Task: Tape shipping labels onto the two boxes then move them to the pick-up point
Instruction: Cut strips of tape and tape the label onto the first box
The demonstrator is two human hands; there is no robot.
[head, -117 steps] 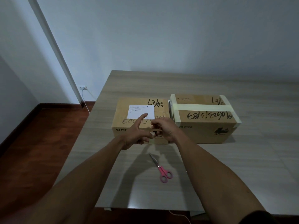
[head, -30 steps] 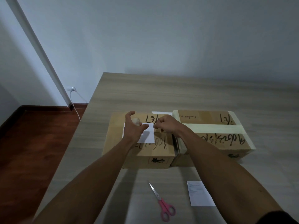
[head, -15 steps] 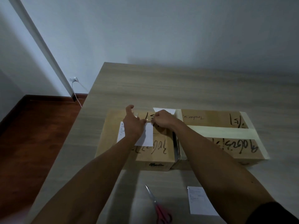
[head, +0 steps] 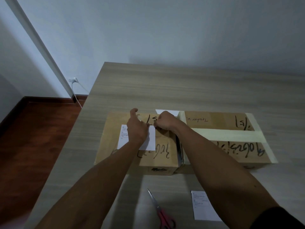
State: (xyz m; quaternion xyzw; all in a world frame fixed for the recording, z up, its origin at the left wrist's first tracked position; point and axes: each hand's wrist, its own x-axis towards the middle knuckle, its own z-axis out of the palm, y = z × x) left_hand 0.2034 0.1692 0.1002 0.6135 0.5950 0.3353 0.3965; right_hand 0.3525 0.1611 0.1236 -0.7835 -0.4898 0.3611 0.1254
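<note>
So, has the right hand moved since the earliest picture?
Yes: the right hand went from the near edge of the left box toward its far edge.

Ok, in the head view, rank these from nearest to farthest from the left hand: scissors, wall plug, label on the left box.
1. Label: on the left box, under the left hand.
2. Scissors: near table edge, toward the person.
3. Wall plug: far left, on the wall.

Two brown cardboard boxes side by side on the counter: left box scrawled in black marker, white shipping label flat on top; right box banded with pale tape; second label lying loose nearby.
</note>
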